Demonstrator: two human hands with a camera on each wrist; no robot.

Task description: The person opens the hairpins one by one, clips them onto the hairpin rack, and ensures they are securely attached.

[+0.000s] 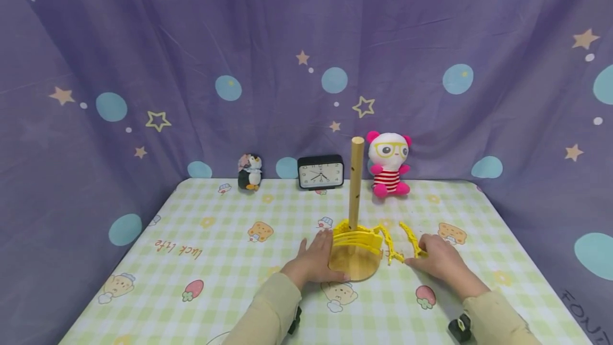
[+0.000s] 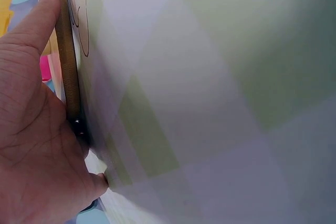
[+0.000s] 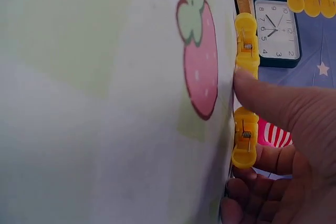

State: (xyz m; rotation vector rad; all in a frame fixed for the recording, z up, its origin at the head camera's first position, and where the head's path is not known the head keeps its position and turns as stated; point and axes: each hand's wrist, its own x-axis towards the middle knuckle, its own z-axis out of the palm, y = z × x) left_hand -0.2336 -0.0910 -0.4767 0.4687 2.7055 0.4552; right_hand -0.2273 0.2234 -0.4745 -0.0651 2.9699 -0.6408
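A wooden post (image 1: pixel 355 185) rises from a round wooden base (image 1: pixel 354 268). Several curved yellow clips (image 1: pixel 356 238), like banana hair clips, sit around the foot of the post. My left hand (image 1: pixel 313 262) rests against the base's left side, fingers straight and thumb along its front rim. To the right, one loose yellow clip (image 1: pixel 392 246) lies on the table. Just beyond it, my right hand (image 1: pixel 438 257) pinches the forked end of another yellow clip (image 3: pixel 245 137) between thumb and fingers. Small metal springs show at the clip ends in the right wrist view.
Along the table's back edge stand a small penguin figure (image 1: pixel 250 172), a black alarm clock (image 1: pixel 321 172) and a pink-and-white plush panda (image 1: pixel 390 164). A checked cloth (image 1: pixel 230 292) covers the table. Behind hangs a purple curtain (image 1: pixel 287 25).
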